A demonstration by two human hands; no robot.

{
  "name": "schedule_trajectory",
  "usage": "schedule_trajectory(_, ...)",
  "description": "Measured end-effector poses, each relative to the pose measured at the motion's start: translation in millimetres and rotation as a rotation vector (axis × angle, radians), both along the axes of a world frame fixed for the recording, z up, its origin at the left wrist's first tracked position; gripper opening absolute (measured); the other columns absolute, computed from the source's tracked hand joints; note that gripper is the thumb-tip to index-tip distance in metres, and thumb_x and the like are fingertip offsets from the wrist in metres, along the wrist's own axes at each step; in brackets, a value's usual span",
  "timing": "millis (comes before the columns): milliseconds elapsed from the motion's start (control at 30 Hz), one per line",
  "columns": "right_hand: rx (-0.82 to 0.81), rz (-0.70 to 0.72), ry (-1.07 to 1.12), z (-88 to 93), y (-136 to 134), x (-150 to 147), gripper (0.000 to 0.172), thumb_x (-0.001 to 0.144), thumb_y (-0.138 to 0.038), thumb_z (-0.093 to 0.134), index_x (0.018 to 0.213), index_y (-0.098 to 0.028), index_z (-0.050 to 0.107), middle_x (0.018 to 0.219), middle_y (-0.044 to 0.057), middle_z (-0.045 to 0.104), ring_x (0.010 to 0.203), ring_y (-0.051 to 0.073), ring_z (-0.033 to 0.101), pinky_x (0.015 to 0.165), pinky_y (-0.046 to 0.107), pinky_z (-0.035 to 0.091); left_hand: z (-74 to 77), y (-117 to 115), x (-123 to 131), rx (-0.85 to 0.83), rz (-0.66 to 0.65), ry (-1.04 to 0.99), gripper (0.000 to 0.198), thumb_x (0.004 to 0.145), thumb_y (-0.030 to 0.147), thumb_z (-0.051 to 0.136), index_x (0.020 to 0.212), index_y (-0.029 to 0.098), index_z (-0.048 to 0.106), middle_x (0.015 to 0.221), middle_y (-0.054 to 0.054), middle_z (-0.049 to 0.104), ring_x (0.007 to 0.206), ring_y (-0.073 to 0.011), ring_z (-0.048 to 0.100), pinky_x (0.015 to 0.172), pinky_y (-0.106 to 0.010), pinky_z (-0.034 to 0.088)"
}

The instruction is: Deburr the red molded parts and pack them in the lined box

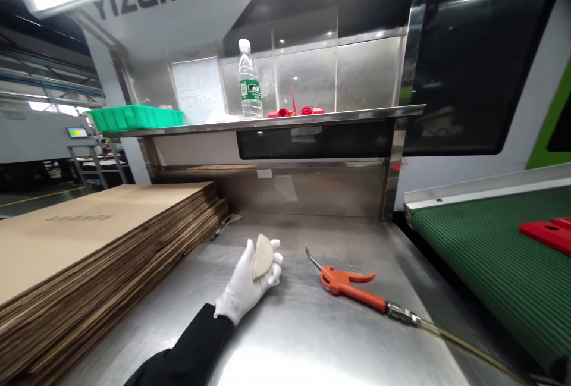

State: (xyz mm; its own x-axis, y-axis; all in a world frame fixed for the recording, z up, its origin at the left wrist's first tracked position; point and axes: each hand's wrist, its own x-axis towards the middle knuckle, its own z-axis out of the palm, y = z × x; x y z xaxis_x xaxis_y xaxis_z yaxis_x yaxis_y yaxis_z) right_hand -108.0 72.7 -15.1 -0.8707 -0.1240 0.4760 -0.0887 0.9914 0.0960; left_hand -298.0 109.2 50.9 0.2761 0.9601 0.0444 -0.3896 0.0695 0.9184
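Note:
My left hand (pixel 250 282), in a white glove with a black sleeve behind it, is turned palm up over the metal table (pixel 285 338). Its thumb and curled fingers hold a beige half-round pad (pixel 263 257), its flat face towards me; the material cannot be made out for sure. To the right of that hand, apart from it, an orange air blow gun (pixel 352 288) lies on the table with its thin metal nozzle pointing up and left. A hose (pixel 464 347) runs from its handle to the lower right. My right hand is out of view.
Stacked flat cardboard (pixel 111 207) fills the left side, with a small dark tool (pixel 218 231) beside it. A metal shelf (pixel 339 117) holds a green tray (pixel 134 118), a water bottle (pixel 250 85) and red parts (pixel 306 112). On the right, a green conveyor belt (pixel 495 243) carries red pieces (pixel 548 236).

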Motion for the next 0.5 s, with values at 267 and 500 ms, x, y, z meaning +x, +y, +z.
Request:
schedule_trajectory(267,0.014,0.09,-0.015,-9.6,120.0,88.4,0.048,0.102,-0.027,0.048,0.055,-0.014,0.046,0.05,-0.01,0.043,0.046,0.002,0.051,0.055,0.015,0.047,-8.5,8.2,-7.8,-0.147,-0.023,-0.203,0.06,0.088,0.073,0.045,0.112,0.018,0.053,0.082,-0.001,0.057,0.053,-0.009,0.051,0.05,-0.022,0.041)
schedule_trajectory(500,-0.02,0.099,-0.03,-20.7,129.5,95.6,0.044,0.1,-0.027,0.053,0.059,-0.014,0.05,0.053,-0.009,0.047,0.05,0.004,0.055,0.057,0.018,0.05,-15.1,13.5,-10.0,-0.088,-0.069,-0.238,0.054,0.09,0.072,0.037,0.093,0.019,0.05,0.06,0.007,0.042,0.036,-0.0032,0.026,0.038,-0.019,0.015)
